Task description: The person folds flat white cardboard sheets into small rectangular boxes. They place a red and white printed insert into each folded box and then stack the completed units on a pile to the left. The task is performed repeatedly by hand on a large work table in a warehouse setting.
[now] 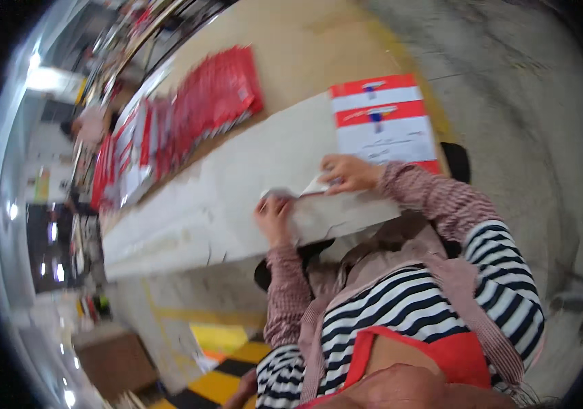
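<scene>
My left hand (274, 217) is curled, fingers closed on the near end of a small white packet (298, 192); the wrist is bent and the forearm rises to it from my lap in a checked sleeve. My right hand (347, 172) pinches the packet's other end between thumb and fingertips, knuckles up, the forearm coming in from the right with the elbow bent out over a striped sleeve. The packet lies between both hands, just above the near edge of the white sheet (237, 184) that covers the table (305, 48). Whether it rests on the sheet or is lifted clear, I cannot tell; the view is blurred.

Just beyond my right hand lies a stack of red-and-white cards (383, 116), flat at the table's right end. Farther off to the left, rows of red packets (210, 102) lie overlapping along the table, well apart from my hands. Beneath the table edge, the floor shows yellow and black markings (223, 371).
</scene>
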### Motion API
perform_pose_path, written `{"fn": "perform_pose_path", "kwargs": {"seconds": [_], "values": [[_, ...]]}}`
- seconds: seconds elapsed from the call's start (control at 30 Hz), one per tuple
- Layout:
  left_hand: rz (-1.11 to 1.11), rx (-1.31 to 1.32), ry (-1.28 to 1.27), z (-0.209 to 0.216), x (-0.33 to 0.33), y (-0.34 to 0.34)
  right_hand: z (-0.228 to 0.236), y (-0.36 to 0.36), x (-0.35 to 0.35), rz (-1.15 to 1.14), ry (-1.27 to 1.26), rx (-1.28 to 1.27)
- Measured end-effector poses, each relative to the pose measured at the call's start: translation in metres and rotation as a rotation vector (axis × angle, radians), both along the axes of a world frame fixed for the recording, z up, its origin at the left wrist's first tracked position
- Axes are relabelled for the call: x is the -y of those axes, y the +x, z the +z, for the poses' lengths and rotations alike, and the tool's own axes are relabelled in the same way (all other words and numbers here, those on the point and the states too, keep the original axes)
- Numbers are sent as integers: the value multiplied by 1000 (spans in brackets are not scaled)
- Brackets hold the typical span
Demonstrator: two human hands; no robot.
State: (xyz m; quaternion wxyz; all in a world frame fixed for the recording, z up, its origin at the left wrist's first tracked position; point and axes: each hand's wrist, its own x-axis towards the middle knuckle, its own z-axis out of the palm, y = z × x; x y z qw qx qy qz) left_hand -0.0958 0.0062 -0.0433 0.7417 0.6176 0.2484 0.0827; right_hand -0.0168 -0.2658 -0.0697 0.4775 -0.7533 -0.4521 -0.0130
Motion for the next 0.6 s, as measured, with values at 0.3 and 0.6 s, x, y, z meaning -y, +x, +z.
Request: {"fn": "perform_pose_path", "kwargs": {"seconds": [0.3,0.6], "values": [[96,-133,-11,17,4,12,24,-3,4,29,-143,-74],[-859,678,1260,24,86,42,51,-21,37,140,-500,17]]}}
